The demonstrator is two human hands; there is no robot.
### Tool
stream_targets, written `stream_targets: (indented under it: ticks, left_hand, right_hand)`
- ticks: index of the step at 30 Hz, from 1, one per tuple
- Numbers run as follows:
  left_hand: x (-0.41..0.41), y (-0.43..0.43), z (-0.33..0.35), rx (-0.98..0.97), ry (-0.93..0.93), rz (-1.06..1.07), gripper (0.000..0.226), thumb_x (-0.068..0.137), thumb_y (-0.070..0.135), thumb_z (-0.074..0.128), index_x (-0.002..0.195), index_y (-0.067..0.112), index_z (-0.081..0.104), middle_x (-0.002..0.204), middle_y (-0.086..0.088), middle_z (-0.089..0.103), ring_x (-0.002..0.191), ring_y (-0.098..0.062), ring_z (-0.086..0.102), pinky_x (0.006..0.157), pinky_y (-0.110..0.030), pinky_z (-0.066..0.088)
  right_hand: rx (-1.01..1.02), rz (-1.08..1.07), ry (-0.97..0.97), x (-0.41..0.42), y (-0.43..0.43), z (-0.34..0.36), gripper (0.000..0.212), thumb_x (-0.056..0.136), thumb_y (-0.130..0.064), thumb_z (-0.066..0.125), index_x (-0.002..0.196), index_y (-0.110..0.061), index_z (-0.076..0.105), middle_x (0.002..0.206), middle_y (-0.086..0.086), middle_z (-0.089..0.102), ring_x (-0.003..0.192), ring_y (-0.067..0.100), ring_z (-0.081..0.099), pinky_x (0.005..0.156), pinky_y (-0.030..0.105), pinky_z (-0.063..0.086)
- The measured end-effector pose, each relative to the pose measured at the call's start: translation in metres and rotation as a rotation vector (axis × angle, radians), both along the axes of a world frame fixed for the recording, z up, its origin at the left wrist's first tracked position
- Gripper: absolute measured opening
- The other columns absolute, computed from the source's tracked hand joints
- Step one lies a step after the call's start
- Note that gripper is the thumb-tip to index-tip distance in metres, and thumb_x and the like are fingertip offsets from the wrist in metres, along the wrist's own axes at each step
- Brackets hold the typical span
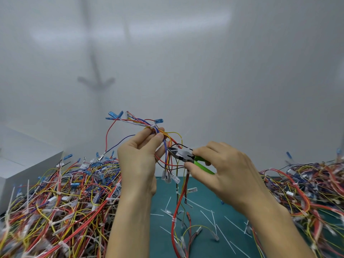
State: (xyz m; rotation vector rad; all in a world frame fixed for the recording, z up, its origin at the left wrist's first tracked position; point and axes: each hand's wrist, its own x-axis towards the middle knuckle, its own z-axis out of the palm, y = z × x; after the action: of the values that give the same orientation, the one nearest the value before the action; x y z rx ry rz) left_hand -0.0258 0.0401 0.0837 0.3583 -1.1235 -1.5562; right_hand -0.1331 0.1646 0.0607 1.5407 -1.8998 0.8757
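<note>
The step in hand looks like snipping a cable tie: the left hand (141, 157) pinches one wire harness (149, 125) between its fingers, raised above the table (204, 192), while the right hand (223, 164) has its fingers curled round the green handles of one pair of side cutters (181, 154), whose nose sits among the wires. Next, the blades probably need to catch only the white tie (153, 127), not the insulation. Two harness piles flank the work, left (65, 202) and right (307, 183); four blue terminal sleeves (159, 120) top the held harness.
</note>
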Motion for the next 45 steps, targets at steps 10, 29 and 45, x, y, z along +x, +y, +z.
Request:
stream_targets:
  ticks: [10, 29, 45]
  left_hand:
    - [-0.0003, 0.0007, 0.0004, 0.005, 0.010, -0.003, 0.019, 0.087, -0.006, 0.064, 0.095, 0.010, 0.069, 0.088, -0.003, 0.076, 0.069, -0.010, 0.073, 0.057, -0.016, 0.056]
    - [-0.0010, -0.0010, -0.0003, 0.013, 0.002, -0.004, 0.021, 0.086, -0.005, 0.065, 0.103, 0.008, 0.069, 0.088, -0.004, 0.077, 0.070, -0.010, 0.073, 0.057, -0.016, 0.055]
    - [-0.0017, -0.0008, 0.0003, 0.009, 0.016, 0.031, 0.030, 0.086, -0.004, 0.067, 0.115, 0.000, 0.068, 0.092, -0.007, 0.076, 0.071, -0.011, 0.074, 0.059, -0.017, 0.056]
  right_hand:
    - [-0.008, 0.005, -0.022, 0.0003, -0.0002, 0.0008, 0.040, 0.088, -0.056, 0.050, 0.099, -0.026, 0.073, 0.079, -0.012, 0.057, 0.073, 0.015, 0.054, 0.058, 0.028, 0.040]
    - [0.036, 0.012, -0.061, -0.0014, -0.0014, 0.0002, 0.045, 0.089, -0.060, 0.043, 0.096, -0.026, 0.071, 0.079, -0.009, 0.061, 0.072, 0.013, 0.053, 0.060, 0.030, 0.043]
    - [0.035, 0.098, -0.142, -0.0060, -0.0069, -0.0048, 0.062, 0.089, -0.064, 0.029, 0.083, -0.014, 0.065, 0.070, 0.000, 0.060, 0.069, 0.019, 0.052, 0.060, 0.030, 0.041]
